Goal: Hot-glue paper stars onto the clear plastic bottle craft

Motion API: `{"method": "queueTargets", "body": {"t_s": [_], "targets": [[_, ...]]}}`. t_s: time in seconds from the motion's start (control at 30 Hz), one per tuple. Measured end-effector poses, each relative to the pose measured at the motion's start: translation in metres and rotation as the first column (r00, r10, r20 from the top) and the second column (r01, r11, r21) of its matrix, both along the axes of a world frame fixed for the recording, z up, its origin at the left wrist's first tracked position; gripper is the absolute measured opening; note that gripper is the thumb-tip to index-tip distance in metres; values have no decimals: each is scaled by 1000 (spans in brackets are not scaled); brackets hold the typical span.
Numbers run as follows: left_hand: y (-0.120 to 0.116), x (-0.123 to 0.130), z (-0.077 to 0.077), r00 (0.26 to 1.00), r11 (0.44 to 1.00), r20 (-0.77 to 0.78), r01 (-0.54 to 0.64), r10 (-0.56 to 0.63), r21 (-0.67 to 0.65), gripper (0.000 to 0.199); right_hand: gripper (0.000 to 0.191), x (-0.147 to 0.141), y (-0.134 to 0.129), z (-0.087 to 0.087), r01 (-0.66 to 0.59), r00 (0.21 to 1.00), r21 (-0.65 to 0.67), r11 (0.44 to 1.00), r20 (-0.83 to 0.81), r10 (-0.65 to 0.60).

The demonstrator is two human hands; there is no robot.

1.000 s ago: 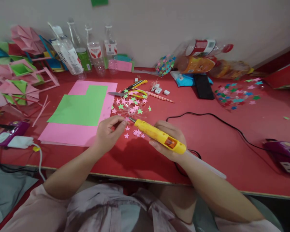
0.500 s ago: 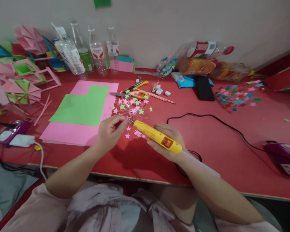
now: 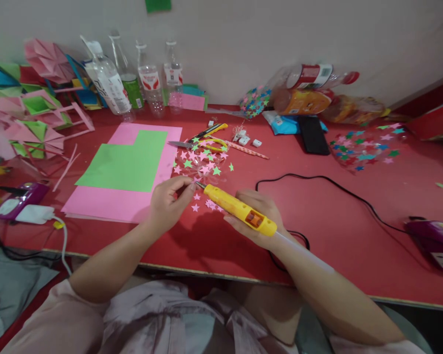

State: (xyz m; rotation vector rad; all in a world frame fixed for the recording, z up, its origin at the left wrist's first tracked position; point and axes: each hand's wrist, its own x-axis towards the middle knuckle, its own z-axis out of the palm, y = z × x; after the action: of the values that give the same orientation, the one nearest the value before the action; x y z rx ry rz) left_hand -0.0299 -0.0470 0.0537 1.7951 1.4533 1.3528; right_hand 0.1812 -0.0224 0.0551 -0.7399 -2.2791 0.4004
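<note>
A yellow hot glue gun lies in the grip of my right hand, with a clear glue stick sticking out of its back end. Its metal nozzle points left and meets the fingertips of my left hand. Thumb and forefinger there pinch a small pink paper star, mostly hidden by the fingers. Just beyond is a clear plastic piece dotted with pink and green stars. Several loose pink stars lie on the red table between my hands.
Green paper rests over pink sheets at left. Scissors lie behind the stars. Bottles line the wall. A black cable runs to a purple power strip. At right sits another star-covered plastic piece.
Both hands hold nearly the same pose, with the nozzle still at the left fingertips. The whole view has shifted very slightly.
</note>
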Motion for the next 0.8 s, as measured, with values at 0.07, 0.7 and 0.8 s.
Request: {"method": "queueTargets", "body": {"t_s": [0.07,0.7,0.8], "targets": [[0,0,0,1000,1000,-10,-2,2,7,18,33,0,0,1,3,1000,-7,1000,7,-3],[0,0,1,998,998,-69,-8,13,67,20,31,0,-2,1,3,1000,-34,999,24,-2],[0,0,2,998,998,-64,-8,13,69,20,32,0,-2,0,12,1000,-45,999,18,-11]]}}
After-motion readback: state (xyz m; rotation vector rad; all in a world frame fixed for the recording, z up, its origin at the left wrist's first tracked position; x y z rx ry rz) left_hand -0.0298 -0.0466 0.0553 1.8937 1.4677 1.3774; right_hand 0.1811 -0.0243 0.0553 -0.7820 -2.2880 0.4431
